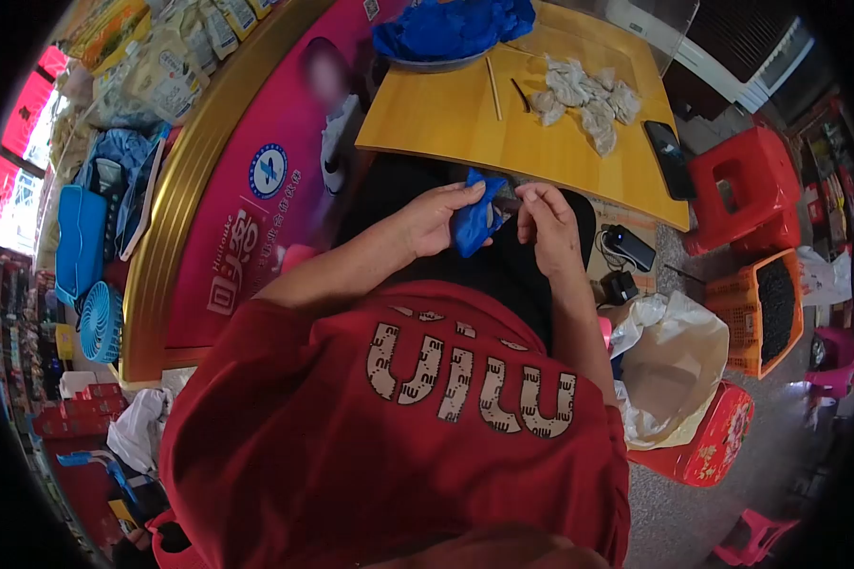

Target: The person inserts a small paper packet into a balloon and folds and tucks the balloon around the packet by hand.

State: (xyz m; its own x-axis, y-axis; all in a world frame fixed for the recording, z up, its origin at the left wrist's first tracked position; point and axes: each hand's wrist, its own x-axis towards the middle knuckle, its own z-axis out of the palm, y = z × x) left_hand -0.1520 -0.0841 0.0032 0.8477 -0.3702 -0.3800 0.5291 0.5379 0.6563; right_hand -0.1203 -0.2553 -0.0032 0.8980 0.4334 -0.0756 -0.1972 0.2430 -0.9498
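Observation:
My left hand (436,218) is closed on a small piece of thin, crumpled blue material (477,216), with the thumb lying along its upper edge. I hold it over my lap, just below the table's near edge. My right hand (552,228) is just to the right of the blue piece, its thumb and fingertips drawn together in a pinch. What the pinch holds, if anything, is too small to make out. Further up on the table lies a larger heap of similar blue material (455,30) in a shallow dish.
On the yellow wooden table (427,119) are a thin stick (494,87), crumpled whitish pieces (588,95) and a phone (669,159). To the right stand red stools (745,185), an orange crate (735,308) and a bag-lined container (669,370). A pink panel (256,218) borders the left.

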